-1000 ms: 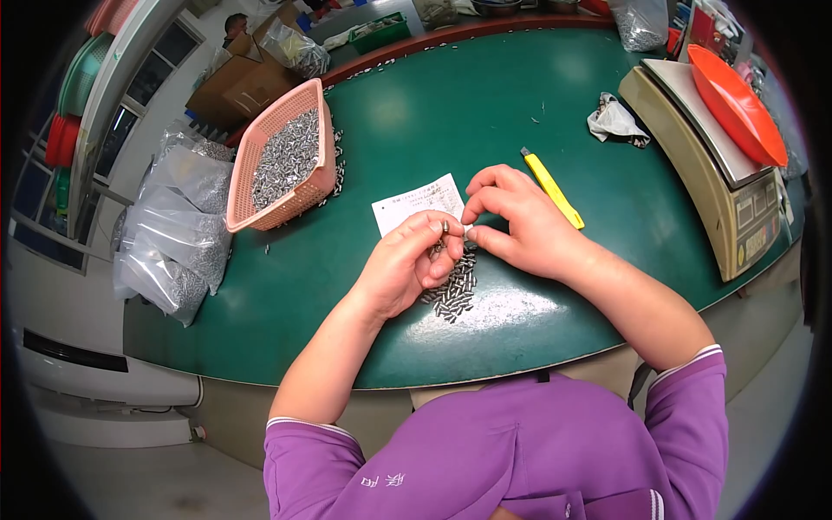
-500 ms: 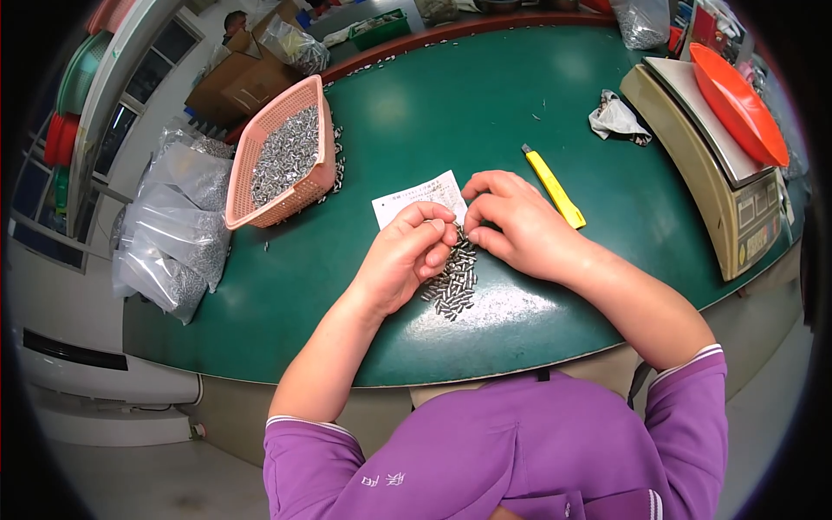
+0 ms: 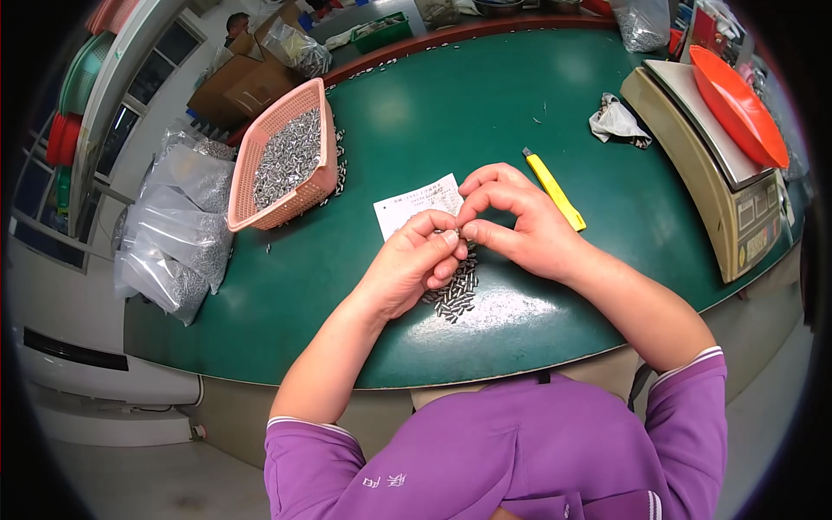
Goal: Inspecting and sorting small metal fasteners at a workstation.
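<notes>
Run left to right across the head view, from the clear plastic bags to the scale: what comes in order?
Clear plastic bags → pink basket → left hand → right hand → yellow cutter → crumpled white bag → scale.

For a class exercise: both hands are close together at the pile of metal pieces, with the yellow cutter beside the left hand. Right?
Not quite: the head view shows the yellow cutter beside the right hand, not the left hand. Both hands are close together at the pile of metal pieces.
</notes>
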Motion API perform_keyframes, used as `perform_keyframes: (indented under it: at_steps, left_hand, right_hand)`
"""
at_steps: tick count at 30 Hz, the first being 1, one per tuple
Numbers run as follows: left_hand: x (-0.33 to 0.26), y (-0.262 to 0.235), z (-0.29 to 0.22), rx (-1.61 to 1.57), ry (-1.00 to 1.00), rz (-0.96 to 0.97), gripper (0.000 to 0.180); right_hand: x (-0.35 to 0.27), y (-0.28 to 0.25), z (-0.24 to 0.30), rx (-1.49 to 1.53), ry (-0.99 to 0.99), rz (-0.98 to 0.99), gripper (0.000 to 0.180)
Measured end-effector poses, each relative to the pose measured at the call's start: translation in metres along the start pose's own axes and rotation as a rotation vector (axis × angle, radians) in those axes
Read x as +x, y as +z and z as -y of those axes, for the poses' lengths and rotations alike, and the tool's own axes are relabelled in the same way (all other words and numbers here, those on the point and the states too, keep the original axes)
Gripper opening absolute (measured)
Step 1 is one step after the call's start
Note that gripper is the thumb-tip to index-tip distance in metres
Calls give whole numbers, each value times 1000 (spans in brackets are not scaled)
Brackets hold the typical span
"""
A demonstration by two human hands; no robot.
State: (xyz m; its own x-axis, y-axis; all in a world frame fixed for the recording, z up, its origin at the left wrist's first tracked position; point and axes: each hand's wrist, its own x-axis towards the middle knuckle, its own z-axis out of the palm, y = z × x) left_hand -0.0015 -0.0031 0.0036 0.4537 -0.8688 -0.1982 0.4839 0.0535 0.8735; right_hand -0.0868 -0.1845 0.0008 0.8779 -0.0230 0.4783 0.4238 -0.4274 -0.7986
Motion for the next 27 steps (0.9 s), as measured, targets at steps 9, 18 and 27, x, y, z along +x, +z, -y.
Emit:
perform_keyframes:
  at_steps: [9,18,27]
  left_hand:
    - [0,-6,-3,-79,27,70,22]
    - [2,-9,-2,-98,36,28,25]
    - [2,-5,-2,-58,38,-7,18]
  right_hand:
    - [-1,-1,-7,-152,29,-37,12]
    - [-6,-2,-14,-403,-100,126,9]
    - [-7,3,-17,-508,-195,78,10]
